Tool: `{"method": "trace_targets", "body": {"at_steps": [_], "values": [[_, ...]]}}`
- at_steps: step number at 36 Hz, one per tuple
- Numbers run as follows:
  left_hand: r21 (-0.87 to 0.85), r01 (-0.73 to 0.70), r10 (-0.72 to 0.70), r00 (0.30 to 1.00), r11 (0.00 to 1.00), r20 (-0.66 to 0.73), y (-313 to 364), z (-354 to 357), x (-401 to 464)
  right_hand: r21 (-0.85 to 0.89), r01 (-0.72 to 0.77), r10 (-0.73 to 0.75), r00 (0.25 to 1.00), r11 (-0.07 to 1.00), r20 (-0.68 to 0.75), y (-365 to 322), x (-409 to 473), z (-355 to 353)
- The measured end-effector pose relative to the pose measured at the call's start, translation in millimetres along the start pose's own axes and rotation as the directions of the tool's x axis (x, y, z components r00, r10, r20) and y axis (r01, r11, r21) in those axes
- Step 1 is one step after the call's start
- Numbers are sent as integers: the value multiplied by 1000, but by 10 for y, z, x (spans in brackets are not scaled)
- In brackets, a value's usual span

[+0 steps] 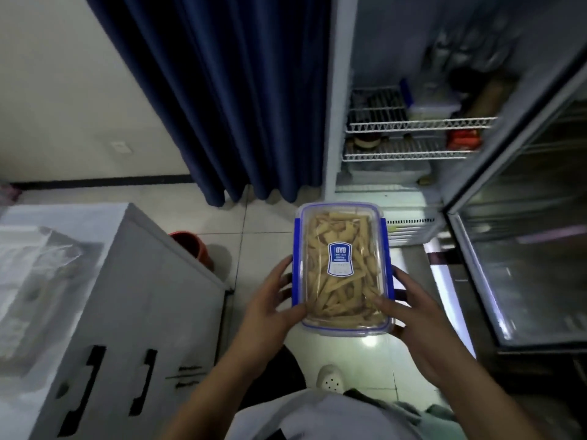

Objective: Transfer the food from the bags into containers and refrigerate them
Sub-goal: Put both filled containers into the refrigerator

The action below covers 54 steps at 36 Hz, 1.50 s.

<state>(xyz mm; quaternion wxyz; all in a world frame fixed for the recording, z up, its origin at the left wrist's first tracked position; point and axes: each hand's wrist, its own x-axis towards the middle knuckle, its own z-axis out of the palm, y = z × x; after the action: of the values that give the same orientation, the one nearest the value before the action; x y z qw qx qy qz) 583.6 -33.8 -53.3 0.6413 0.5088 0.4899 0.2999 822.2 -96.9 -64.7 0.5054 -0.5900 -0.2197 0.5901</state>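
A clear plastic container with blue side clips and a blue label on its lid is full of tan food strips. I carry it above the floor in front of the open fridge. My left hand grips its left side, thumb on the lid's near corner. My right hand grips its right side, thumb on the lid. Both hands sit at the container's near end.
The fridge's glass door stands open to the right. Wire shelves inside carry another lidded box and other items. A white cabinet with plastic bags on top stands at left, a red bucket behind it. A dark blue curtain hangs beside the fridge.
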Motion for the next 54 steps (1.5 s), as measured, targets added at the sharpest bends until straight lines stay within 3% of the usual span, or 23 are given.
{"method": "trace_targets", "body": {"at_steps": [11,24,44,50,52,54], "values": [[53,40,-48,987,998,150,438,458,1426,12,44,-41,984,999,-175,-550,891,-444],[-52,93,-84,984,994,158,950,775,3119,110,55,-19,951,992,-308,-1322,2307,-673],[-70,235,-241,967,969,-85,1238,1405,4733,5,-122,122,982,992,-147,-2094,4258,-1208],[-71,126,-134,985,989,-108,1202,1581,4880,-62,-126,120,989,990,-90,-2231,4528,-1320],[41,-3,7,993,999,-116,1164,1670,4874,-74,-126,121,990,989,-68,-2268,4575,-1335],[295,-133,159,985,946,-69,1080,1733,4859,-70,-131,127,990,989,-65,-2295,4616,-1342]]}}
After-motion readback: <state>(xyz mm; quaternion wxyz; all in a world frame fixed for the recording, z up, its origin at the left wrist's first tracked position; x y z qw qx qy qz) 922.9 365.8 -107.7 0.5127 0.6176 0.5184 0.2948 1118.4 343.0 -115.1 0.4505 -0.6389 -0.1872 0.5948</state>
